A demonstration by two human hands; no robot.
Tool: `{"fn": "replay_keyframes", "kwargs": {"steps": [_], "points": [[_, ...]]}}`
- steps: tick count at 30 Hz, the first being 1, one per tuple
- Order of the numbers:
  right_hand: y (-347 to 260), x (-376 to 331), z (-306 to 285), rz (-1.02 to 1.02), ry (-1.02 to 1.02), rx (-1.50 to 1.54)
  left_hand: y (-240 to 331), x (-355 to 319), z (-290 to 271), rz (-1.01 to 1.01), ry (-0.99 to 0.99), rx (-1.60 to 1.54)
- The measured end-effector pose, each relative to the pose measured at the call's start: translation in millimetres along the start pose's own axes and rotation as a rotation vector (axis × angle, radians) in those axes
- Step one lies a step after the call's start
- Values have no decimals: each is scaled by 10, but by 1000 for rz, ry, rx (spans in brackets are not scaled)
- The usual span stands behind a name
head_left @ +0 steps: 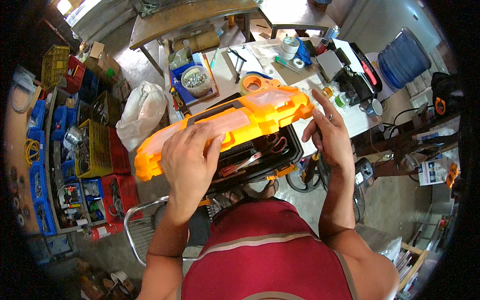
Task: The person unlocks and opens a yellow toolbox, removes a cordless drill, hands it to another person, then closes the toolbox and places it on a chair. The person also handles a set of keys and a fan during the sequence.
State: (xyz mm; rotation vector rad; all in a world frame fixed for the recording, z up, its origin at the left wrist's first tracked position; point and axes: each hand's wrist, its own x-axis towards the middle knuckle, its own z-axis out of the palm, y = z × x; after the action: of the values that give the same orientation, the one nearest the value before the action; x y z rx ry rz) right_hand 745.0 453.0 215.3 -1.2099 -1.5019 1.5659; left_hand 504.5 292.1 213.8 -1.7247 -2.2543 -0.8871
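A black toolbox with an orange lid stands in front of me. Its lid is raised and tilted over the open body. My left hand grips the lid's near edge left of the middle, with the fingers over the top and the thumb along the side. At the lid's right end is my right hand, index finger stretched out and the other fingers loosely bent. I cannot tell whether it touches the lid. Inside the box lie scissors and a white-handled tool; the lid hides the rest.
Beyond the box, a white table bears tape rolls, a tub of small metal parts and a screwdriver. A blue water jug stands right. Left are yellow crates, a white sack and a metal-framed chair.
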Motion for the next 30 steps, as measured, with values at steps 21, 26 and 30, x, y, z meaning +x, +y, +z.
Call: {"fn": "replay_keyframes", "kwargs": {"steps": [21, 26, 30], "points": [[135, 349, -58, 51, -292, 279, -520, -583, 1521, 83, -482, -65], [116, 399, -105, 130, -347, 415, -256, -580, 923, 200, -354, -5], [136, 435, -139, 157, -365, 469, -256, -1022, 342, 92, -416, -15]]}}
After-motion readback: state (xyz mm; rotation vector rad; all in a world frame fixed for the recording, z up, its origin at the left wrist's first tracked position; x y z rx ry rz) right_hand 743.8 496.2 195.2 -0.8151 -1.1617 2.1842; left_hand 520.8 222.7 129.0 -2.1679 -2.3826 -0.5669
